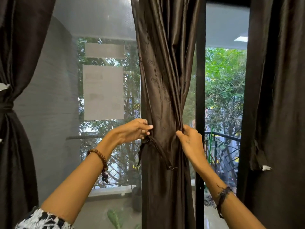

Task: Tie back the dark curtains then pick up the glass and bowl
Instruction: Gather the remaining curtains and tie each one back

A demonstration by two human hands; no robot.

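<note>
- Left hand [135,128] is pinching the left edge of the gathered middle curtain [165,80], fingers curled onto the fabric at the waist of the bundle; looks like it is also pinning the top of the tie strap [158,152] there, not certain.
- Right hand [189,139] is gripping the right edge of the same bundle, thumb and fingers closed on the folds, at 3 o'clock from the left hand.
- Strap is hanging loose from the left-hand pinch, running down toward 5 o'clock across the curtain front, free end dangling, not yet wrapped.
- Curtain is sitting dead centre of view, squeezed narrow between both hands, flaring above and below.
- Handling, judged: satin-like sheen, so fabric is probably slippery and soft, light, no stiffness; folds will be sliding out unless squeezed firmly at the waist. Strap is thin and floppy; best taken near its free end and pulled round the back.
- Left curtain [9,113] at 9 o'clock is already tied; right curtain [277,96] at 3 o'clock is hanging untied.
- Glass and bowl are not in view.
- Window frame [200,96] is standing just behind the bundle.
</note>
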